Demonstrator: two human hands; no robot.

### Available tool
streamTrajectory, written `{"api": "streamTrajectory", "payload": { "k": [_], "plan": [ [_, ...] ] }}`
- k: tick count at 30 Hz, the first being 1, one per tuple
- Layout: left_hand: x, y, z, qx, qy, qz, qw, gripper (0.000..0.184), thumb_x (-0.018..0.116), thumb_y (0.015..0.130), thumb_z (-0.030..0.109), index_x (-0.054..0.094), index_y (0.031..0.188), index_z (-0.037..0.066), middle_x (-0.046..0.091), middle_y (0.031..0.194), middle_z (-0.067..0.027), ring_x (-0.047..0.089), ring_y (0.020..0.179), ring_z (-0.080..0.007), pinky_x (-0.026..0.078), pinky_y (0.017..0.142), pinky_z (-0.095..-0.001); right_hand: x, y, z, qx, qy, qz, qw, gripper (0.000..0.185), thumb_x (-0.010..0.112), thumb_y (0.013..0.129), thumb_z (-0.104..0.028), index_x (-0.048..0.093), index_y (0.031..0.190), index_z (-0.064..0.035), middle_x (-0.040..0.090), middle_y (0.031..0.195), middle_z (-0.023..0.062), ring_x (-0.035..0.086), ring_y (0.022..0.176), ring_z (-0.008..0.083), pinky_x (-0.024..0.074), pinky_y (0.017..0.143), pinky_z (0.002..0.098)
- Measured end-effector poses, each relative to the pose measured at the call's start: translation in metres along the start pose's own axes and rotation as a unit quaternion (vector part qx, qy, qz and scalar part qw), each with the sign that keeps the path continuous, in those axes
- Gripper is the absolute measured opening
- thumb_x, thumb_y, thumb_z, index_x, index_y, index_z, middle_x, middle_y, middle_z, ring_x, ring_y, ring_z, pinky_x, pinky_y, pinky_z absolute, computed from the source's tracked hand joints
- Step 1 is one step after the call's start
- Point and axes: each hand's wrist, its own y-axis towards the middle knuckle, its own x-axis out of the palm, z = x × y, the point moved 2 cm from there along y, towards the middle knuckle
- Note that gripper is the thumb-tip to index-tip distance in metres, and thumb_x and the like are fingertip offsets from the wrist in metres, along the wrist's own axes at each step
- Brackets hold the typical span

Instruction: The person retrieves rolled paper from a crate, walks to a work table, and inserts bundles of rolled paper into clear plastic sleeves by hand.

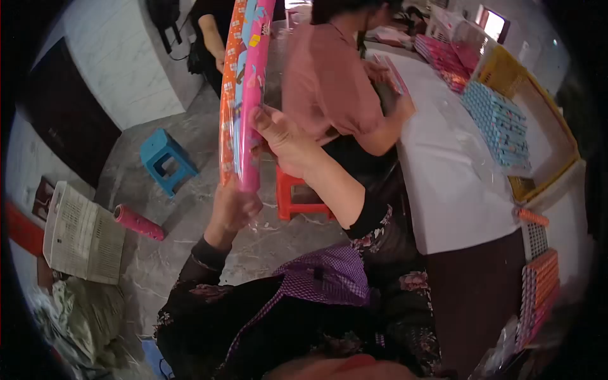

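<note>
A bundle of wrapping paper rolls, orange, light blue and pink, stands nearly upright in front of me inside shiny clear plastic. My left hand is closed around its bottom end, where a bit of loose film shows. Higher up, my right hand grips the bundle from the right, thumb against the pink roll and the other fingers mostly hidden behind it. The bundle's top runs out of the view.
A person in a pink top sits at the white-covered table, handling a thin pink item. Blue packs lie by a yellow crate. On the floor are a blue stool, a white crate and a pink roll.
</note>
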Motion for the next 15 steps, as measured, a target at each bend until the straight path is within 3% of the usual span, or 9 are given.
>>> {"api": "streamTrajectory", "payload": {
  "k": [1, 2, 3, 5, 8, 10, 12, 15],
  "plan": [
    [-0.01, 0.015, 0.015, 0.017, -0.01, 0.008, 1.0, 0.034, 0.056, 0.094, 0.046, 0.051, 0.102, 0.013, 0.04, 0.063, 0.0026, 0.031, 0.043, -0.009, 0.028, 0.043, -0.0251, 0.001, 0.015, 0.001, -0.01, -0.002, -0.012, 1.0, 0.088, 0.07, 0.08, -0.057, 0.035, 0.133, 0.0047, 0.056, 0.111, 0.0111, 0.052, 0.104, 0.0174, 0.0446, 0.089, 0.0332],
    [-0.02, 0.029, 0.029, 0.055, -0.022, -0.038, 0.998, 0.031, 0.055, 0.095, 0.045, 0.049, 0.096, 0.015, 0.036, 0.062, 0.0036, 0.029, 0.043, -0.0087, 0.026, 0.042, -0.0255, 0.0, 0.014, 0.006, -0.004, -0.072, 0.015, 0.997, 0.088, 0.063, 0.088, -0.052, 0.025, 0.141, 0.0066, 0.051, 0.125, 0.0178, 0.05, 0.113, 0.0198, 0.0425, 0.095, 0.033],
    [-0.027, 0.043, 0.041, 0.092, -0.032, -0.084, 0.992, 0.03, 0.054, 0.096, 0.044, 0.047, 0.09, 0.016, 0.032, 0.06, 0.0046, 0.027, 0.043, -0.0083, 0.025, 0.041, -0.0259, -0.001, 0.011, 0.02, 0.003, -0.078, 0.0, 0.997, 0.088, 0.063, 0.088, -0.052, 0.025, 0.141, 0.0066, 0.051, 0.125, 0.0178, 0.05, 0.113, 0.0198, 0.0425, 0.095, 0.033],
    [-0.039, 0.074, 0.059, 0.108, -0.034, -0.05, 0.992, 0.029, 0.053, 0.096, 0.043, 0.045, 0.088, 0.017, 0.03, 0.059, 0.005, 0.026, 0.043, -0.0078, 0.023, 0.041, -0.0259, -0.018, 0.0, 0.057, -0.014, -0.12, 0.08, 0.989, 0.09, 0.057, 0.089, -0.057, 0.022, 0.145, 0.0044, 0.051, 0.129, 0.0167, 0.051, 0.121, 0.0239, 0.0413, 0.098, 0.0358],
    [-0.068, 0.127, 0.071, 0.114, -0.044, -0.028, 0.992, 0.028, 0.052, 0.097, 0.04, 0.043, 0.085, 0.017, 0.028, 0.058, 0.0055, 0.025, 0.042, -0.0072, 0.022, 0.041, -0.0259, -0.034, -0.025, 0.076, 0.03, -0.125, 0.078, 0.989, 0.088, 0.055, 0.093, -0.05, 0.012, 0.149, 0.0033, 0.042, 0.141, 0.0219, 0.045, 0.129, 0.029, 0.039, 0.102, 0.0359],
    [-0.078, 0.155, 0.075, 0.117, -0.061, -0.039, 0.99, 0.027, 0.052, 0.097, 0.038, 0.043, 0.084, 0.016, 0.028, 0.058, 0.0055, 0.025, 0.042, -0.007, 0.021, 0.041, -0.026, -0.05, -0.039, 0.095, 0.032, -0.141, 0.086, 0.986, 0.084, 0.054, 0.095, -0.046, 0.014, 0.148, 0.0036, 0.04, 0.142, 0.0229, 0.044, 0.13, 0.0291, 0.0387, 0.102, 0.0357],
    [-0.084, 0.176, 0.077, 0.126, -0.024, 0.019, 0.992, 0.027, 0.054, 0.097, 0.037, 0.043, 0.084, 0.016, 0.029, 0.057, 0.0056, 0.024, 0.042, -0.0067, 0.021, 0.041, -0.0255, -0.064, -0.054, 0.112, 0.032, -0.157, 0.098, 0.982, 0.079, 0.054, 0.096, -0.042, 0.016, 0.148, 0.0038, 0.038, 0.144, 0.024, 0.043, 0.131, 0.0291, 0.0384, 0.103, 0.0355],
    [-0.095, 0.21, 0.08, 0.124, -0.049, -0.004, 0.991, 0.026, 0.057, 0.096, 0.034, 0.043, 0.084, 0.015, 0.031, 0.058, 0.0053, 0.024, 0.042, -0.0065, 0.021, 0.042, -0.025, -0.078, -0.078, 0.13, 0.059, -0.164, 0.138, 0.975, 0.066, 0.05, 0.1, -0.032, 0.021, 0.147, 0.0039, 0.041, 0.142, 0.0231, 0.046, 0.129, 0.029, 0.0398, 0.102, 0.0355]
  ]
}}
